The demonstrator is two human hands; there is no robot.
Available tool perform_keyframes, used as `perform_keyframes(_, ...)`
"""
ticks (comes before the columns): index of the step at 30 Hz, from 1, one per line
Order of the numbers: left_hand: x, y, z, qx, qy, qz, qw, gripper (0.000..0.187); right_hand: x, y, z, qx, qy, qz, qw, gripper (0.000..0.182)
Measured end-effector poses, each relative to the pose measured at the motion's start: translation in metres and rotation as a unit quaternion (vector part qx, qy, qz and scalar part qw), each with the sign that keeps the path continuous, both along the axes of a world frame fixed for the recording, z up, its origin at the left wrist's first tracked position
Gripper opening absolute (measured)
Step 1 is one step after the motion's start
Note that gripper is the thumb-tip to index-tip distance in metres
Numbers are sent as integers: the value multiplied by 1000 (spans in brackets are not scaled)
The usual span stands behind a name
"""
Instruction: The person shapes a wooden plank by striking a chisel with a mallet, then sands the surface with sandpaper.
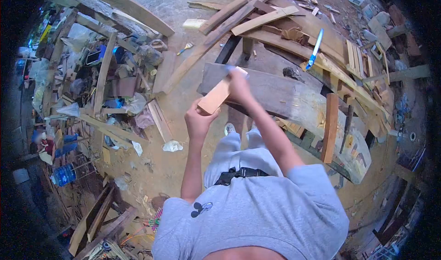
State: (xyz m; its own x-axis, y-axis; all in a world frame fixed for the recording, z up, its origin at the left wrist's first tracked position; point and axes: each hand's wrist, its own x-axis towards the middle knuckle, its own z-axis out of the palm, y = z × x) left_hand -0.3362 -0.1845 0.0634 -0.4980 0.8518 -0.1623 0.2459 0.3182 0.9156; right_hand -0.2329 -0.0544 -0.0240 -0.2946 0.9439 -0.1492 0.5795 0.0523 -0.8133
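Observation:
My left hand (199, 121) is closed around the near end of a short, light-brown wooden block (215, 98), which slants up and away in front of me. Over the far end of the block is my right hand (239, 85), its fingers closed and slightly blurred. A small whitish and blue thing shows at those fingers; I cannot make out what it is. Behind the right hand lies a grey plank bench (271, 87). Farther right, a reddish-brown piece of wood (330, 127) rests across the bench.
Stacked boards (266, 21) lie beyond the bench, with a long blue tool (315, 48) on them. A paintbrush (185, 48) is on the floor. Wooden frames and clutter fill the left, where another person (46, 147) appears near a blue water bottle (63, 174). Scrap wood (98, 218) sits lower left.

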Motion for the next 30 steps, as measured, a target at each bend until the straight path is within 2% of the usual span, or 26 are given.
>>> perform_keyframes(1,3,0,1,0,2,-11,1000,47,7,2,11,-1,-2,0,1000,22)
perform_keyframes(3,0,4,4,-8,21,-19,1000,48,13,12,54,-72,-124,214,966,28)
perform_keyframes(4,-4,7,4,-5,20,-17,1000,48,-5,-13,46,-43,-65,178,981,19)
perform_keyframes(5,-8,10,5,-41,75,-28,996,48,-12,-52,48,87,-7,127,988,25)
perform_keyframes(6,-11,9,5,-83,131,-41,987,47,-16,-96,58,229,-14,108,967,35)
perform_keyframes(8,-9,0,6,-110,156,-61,980,47,-10,-88,63,223,65,102,967,35)
perform_keyframes(9,-8,-2,4,-67,88,-46,993,47,2,-58,91,-7,91,118,989,29)
perform_keyframes(10,-6,-2,3,-20,20,-32,999,47,2,-26,58,-62,63,86,992,23)
perform_keyframes(11,3,-2,10,-53,37,-12,998,48,3,0,2,16,7,30,999,34)
perform_keyframes(12,6,-3,11,-50,36,-12,998,48,8,16,-5,70,-93,-26,993,28)
perform_keyframes(14,3,2,12,-40,39,-6,998,48,4,16,13,12,-113,18,993,26)
perform_keyframes(16,-9,7,5,-29,36,-19,999,47,-3,-24,56,-75,-39,120,989,25)
perform_keyframes(18,-13,5,6,-31,30,-30,999,46,-15,-96,81,185,-59,104,975,32)
perform_keyframes(19,-14,7,12,-47,64,-47,996,45,-13,-90,84,184,-57,104,976,32)
perform_keyframes(20,-14,6,16,-63,97,-65,991,44,-9,-75,85,70,-14,118,990,36)
perform_keyframes(21,-14,3,-1,-32,2,-39,999,43,-4,-52,84,-41,29,130,990,40)
perform_keyframes(22,-11,1,-10,21,4,-29,999,45,-7,-21,37,-21,-68,117,991,42)
perform_keyframes(23,0,1,2,4,7,-24,1000,46,-3,6,-16,81,-27,58,995,35)
perform_keyframes(24,8,3,15,-12,10,-19,1000,47,15,22,-6,90,-83,52,991,27)
perform_keyframes(25,8,4,18,-8,10,-23,1000,47,17,47,-60,92,-92,-21,991,24)
perform_keyframes(26,7,8,20,-15,24,-30,999,47,27,54,-37,-5,-87,-7,996,24)
perform_keyframes(28,-1,9,18,-19,38,-37,998,47,42,60,-44,24,-8,-16,1000,26)
perform_keyframes(30,-22,8,-9,36,-90,-19,995,45,64,33,-3,43,64,-98,992,29)
